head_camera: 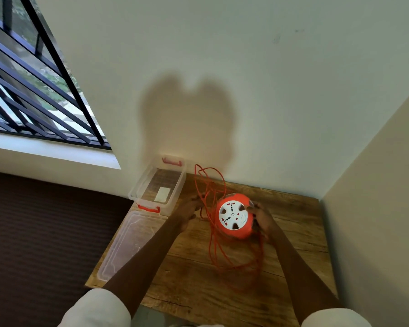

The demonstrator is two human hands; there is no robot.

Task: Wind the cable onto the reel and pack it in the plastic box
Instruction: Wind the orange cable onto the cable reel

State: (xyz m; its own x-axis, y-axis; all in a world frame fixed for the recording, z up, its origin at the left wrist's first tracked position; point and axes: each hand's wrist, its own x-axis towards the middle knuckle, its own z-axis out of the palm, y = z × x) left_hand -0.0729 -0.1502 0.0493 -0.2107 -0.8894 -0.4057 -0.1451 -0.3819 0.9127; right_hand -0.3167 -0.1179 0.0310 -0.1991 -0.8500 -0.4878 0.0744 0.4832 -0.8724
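Observation:
An orange cable reel [234, 217] with a white socket face stands tilted on the wooden table [198, 279]. My right hand [261, 219] grips its right rim. Thin orange cable [216, 246] lies in loose loops in front of the reel and behind it, up against the wall. My left hand [189, 212] holds a strand of that cable just left of the reel. The clear plastic box [157, 185] with red clips stands open at the table's far left corner. Its clear lid [125, 246] lies flat on the table in front of it.
The table sits in a corner, with walls behind it and to the right. A barred window [33, 86] is at the upper left, and a dark floor lies left of the table. A white label lies inside the box.

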